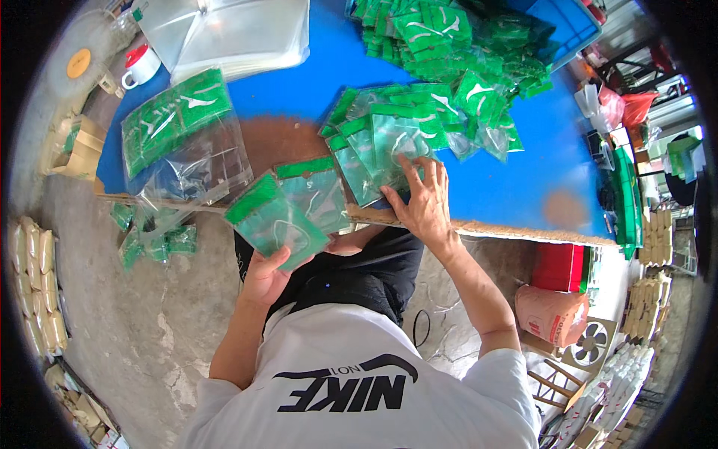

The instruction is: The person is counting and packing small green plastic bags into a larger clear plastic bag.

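Note:
My left hand (268,275) is closed on a clear plastic packet (278,218) with a green top band and some pale contents, held tilted in front of the table edge. Just behind it, another green-topped packet (313,193) lies at the edge. My right hand (426,198) has its thumb and fingers spread, the tips resting on a fanned group of similar packets (359,161). More such packets (479,108) spread out beyond that hand. Left of my hands lies a larger clear bag (202,168) with green packets (179,112) showing at its upper end.
A large heap of green packets (434,34) covers the far right of the blue table (546,142), beside a blue crate (572,30). Clear plastic sheets (232,37) and a white mug (142,67) stand far left. Green packets (161,239) lie below the table's left edge.

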{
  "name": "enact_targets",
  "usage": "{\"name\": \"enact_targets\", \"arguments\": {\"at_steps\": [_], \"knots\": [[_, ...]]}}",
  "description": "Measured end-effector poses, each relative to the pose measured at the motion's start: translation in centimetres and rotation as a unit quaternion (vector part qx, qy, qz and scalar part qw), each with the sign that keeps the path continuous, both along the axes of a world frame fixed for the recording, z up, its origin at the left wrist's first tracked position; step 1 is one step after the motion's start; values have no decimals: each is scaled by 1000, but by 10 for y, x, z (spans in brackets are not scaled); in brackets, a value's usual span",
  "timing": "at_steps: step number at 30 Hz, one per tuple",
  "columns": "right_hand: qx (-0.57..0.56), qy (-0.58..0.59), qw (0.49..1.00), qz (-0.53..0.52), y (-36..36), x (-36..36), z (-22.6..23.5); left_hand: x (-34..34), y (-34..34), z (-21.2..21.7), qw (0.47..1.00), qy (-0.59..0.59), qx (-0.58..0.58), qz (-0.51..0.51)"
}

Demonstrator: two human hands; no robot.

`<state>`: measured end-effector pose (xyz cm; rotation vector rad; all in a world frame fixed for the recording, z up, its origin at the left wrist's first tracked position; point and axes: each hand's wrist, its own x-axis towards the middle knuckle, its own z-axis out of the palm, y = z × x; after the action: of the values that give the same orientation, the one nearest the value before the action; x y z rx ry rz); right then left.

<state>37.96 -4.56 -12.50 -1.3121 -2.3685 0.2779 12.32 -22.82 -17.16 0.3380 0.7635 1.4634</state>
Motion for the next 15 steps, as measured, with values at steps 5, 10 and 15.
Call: {"name": "enact_targets", "arguments": {"at_steps": [5, 10, 15], "knots": [[64, -22, 995, 77, -19, -6, 6, 12, 6, -2, 995, 81, -37, 48], [19, -57, 987, 146, -36, -8, 8, 10, -7, -4, 998, -51, -30, 37], [-47, -19, 944, 327, -51, -23, 3, 21, 8, -7, 997, -46, -54, -5]]}}
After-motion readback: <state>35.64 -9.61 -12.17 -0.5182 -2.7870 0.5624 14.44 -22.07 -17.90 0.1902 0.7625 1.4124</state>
